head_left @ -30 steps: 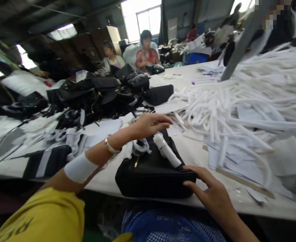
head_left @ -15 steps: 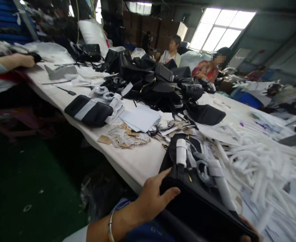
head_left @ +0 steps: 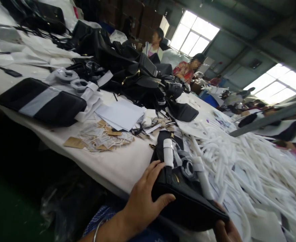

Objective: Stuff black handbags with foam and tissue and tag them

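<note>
A black handbag (head_left: 185,198) lies tilted at the table's near edge, its base turned toward me. White padding (head_left: 168,154) wraps one handle end, and clear plastic covers some of its fittings. My left hand (head_left: 145,195) grips the bag's left corner, thumb along the base and fingers over the side. At the far right corner, my right hand (head_left: 226,228) pinches the bag's edge; part of it is hidden behind the bag. Left of the bag lies a pile of paper tags (head_left: 107,136) with strings, beside a stack of white sheets (head_left: 121,114).
White foam strips (head_left: 241,168) heap up on the right. A black bag with a pale band (head_left: 42,101) lies at left on the white table (head_left: 69,148). Many black bags (head_left: 138,77) are piled in the middle. Two people sit across the table.
My view has swung to the right, so the table's things appear farther left. Both hands still hold the handbag; the co-worker's arm at far left has left the view.
</note>
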### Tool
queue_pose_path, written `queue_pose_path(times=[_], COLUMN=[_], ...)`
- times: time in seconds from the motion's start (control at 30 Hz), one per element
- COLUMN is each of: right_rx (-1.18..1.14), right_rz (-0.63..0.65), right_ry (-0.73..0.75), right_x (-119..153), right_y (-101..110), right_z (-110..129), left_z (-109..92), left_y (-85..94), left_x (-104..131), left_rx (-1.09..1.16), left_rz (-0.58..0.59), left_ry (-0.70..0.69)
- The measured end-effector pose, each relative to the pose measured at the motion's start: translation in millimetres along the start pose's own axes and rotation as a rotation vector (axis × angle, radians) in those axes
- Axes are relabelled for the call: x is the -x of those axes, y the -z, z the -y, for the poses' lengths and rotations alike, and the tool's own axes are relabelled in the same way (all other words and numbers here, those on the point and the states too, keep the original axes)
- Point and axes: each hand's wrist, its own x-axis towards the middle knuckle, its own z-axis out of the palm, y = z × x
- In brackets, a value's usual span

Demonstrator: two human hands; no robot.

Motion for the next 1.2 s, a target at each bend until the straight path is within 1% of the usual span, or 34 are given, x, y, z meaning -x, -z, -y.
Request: queue_pose_path(times=[0.1, 0.17, 0.27, 0.33, 0.43, 0.5, 0.57, 0.63, 0.67, 0.73, 0.8, 0.87, 0.97, 1.03, 1.07, 1.13, 1.2], right_rx=[-0.011, -0.066, -0.174, -0.225, -0.26, -0.281, -0.32, -0.363, -0.374, -0.365, -0.33, -0.277, -0.178, -0.158, -0.162, -0.177, -0.204], right_rz=[0.029, 0.005, -0.071, -0.096, -0.104, -0.09, -0.032, 0.067, 0.12, 0.183, 0.175, 0.104, 0.051, 0.066, 0.078, 0.091, 0.109], right_ry=[0.142, 0.227, 0.233, 0.234, 0.27, 0.316, 0.37, 0.41, 0.423, 0.451, 0.467, 0.421, 0.208, 0.082, 0.043, 0.004, -0.015], right_x=[1, 4, 6, 5, 0, -4, -8, -13, -15, -19, -22, -25, -28, -31, -33, -35, -37], right_y=[1, -5, -21, -30, -37, -35, -30, -24, -21, -17, -18, -24, -39, -47, -50, -52, -53], right_z=[0, 3, 7, 8, 9, 11, 14, 15, 15, 12, 8, 5, 7, 11, 13, 16, 16], left_z=[3, 11, 25, 33, 39, 40, 39, 38, 38, 40, 43, 45, 44, 43, 43, 45, 48], left_y=[0.4, -0.1, -1.4, -1.3, 1.4, 4.8, 8.8, 13.1, 15.3, 19.4, 22.0, 21.1, 11.6, 3.3, 0.1, -2.4, -0.3], left_x=[-6, -9, -11, -10, -11, -13, -17, -21, -22, -24, -25, -27, -33, -39, -41, -42, -40], left_rx=[-0.167, -0.242, -0.331, -0.368, -0.36, -0.316, -0.256, -0.208, -0.202, -0.24, -0.328, -0.409, -0.473, -0.481, -0.48, -0.48, -0.53], left_rz=[-0.05, -0.078, -0.168, -0.194, -0.151, -0.078, 0.031, 0.127, 0.155, 0.166, 0.136, 0.097, 0.091, 0.099, 0.098, 0.104, 0.106], left_ry=[-0.131, -0.207, -0.256, -0.258, -0.225, -0.181, -0.124, -0.074, -0.063, -0.074, -0.078, -0.011, 0.179, 0.255, 0.275, 0.308, 0.34])
